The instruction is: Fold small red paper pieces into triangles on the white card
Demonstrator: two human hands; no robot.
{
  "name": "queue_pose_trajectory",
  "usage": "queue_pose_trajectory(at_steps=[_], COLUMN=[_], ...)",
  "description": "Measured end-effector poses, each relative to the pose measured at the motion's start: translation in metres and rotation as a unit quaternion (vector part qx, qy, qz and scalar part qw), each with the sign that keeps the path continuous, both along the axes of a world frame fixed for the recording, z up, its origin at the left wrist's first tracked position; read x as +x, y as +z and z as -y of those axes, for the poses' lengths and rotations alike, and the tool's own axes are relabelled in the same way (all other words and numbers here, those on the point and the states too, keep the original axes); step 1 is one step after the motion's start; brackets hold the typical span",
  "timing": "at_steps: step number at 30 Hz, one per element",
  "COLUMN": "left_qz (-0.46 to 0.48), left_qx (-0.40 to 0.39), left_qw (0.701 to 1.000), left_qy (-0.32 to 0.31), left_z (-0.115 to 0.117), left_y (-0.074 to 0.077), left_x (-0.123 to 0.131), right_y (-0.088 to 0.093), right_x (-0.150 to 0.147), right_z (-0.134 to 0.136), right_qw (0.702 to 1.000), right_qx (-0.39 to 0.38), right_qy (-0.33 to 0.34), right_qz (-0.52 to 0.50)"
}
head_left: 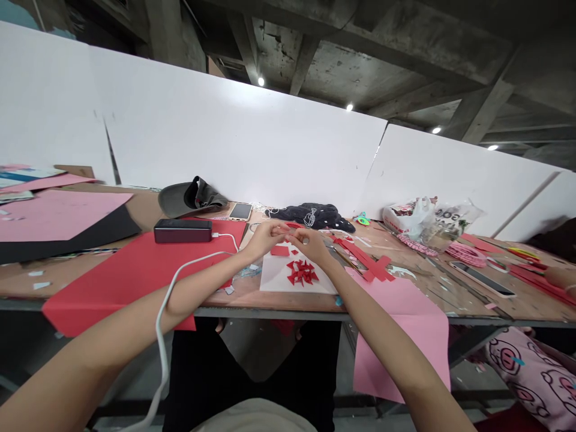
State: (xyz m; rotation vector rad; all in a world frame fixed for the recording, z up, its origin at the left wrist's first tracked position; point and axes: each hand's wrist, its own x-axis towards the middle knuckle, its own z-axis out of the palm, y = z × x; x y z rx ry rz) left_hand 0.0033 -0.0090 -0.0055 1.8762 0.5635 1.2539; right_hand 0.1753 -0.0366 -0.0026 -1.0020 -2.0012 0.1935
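My left hand and my right hand meet above the middle of the table, fingertips pinched together. A small piece of red paper seems to be between them, mostly hidden by the fingers. Just below the hands lies a white sheet. On it sits a pile of small folded red paper triangles, several in number, and a flat red paper rectangle. Behind the fingertips shows a red curved item, too small to make out.
Left: a large red sheet, a black power bank with a white cable, a cap, a phone. Right: red paper strips, a pink sheet, plastic bags, another phone. Another person's hand is at far right.
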Motion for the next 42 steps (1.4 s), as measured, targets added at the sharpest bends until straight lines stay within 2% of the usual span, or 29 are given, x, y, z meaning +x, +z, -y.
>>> queue_pose_trajectory(at_steps=[4,10,17,23,32,34,36,39,42], left_qz=[-0.020,-0.008,-0.016,-0.033,-0.098,-0.094,-0.062,0.002,0.016], left_qx=[-0.015,-0.038,-0.021,0.007,0.112,0.095,0.041,-0.065,-0.119], left_qw=[0.999,0.996,0.999,0.999,0.989,0.991,0.997,0.997,0.991], left_qy=[-0.036,-0.080,-0.047,-0.019,0.007,0.003,-0.008,-0.035,-0.050], left_z=[0.004,0.009,0.007,0.006,0.011,0.012,0.012,0.011,0.011], left_y=[0.002,0.010,0.007,0.005,0.002,0.004,0.006,0.010,0.011], left_x=[0.002,0.003,0.002,0.002,-0.001,0.000,0.000,0.000,-0.002], right_y=[0.000,0.003,0.004,0.003,-0.003,-0.003,-0.002,0.001,0.003], right_x=[0.000,0.002,0.002,0.001,0.001,0.002,0.003,0.006,0.007], right_z=[-0.001,0.002,0.001,-0.002,-0.008,-0.009,-0.010,-0.010,-0.008], right_qw=[1.000,0.999,0.998,0.990,0.978,0.977,0.974,0.962,0.946], right_qx=[-0.012,-0.023,-0.021,-0.040,-0.116,-0.120,-0.121,-0.122,-0.139], right_qy=[0.016,0.002,0.022,0.088,0.106,0.109,0.110,0.099,0.091], right_qz=[-0.006,-0.027,-0.048,-0.105,-0.138,-0.136,-0.154,-0.225,-0.280])
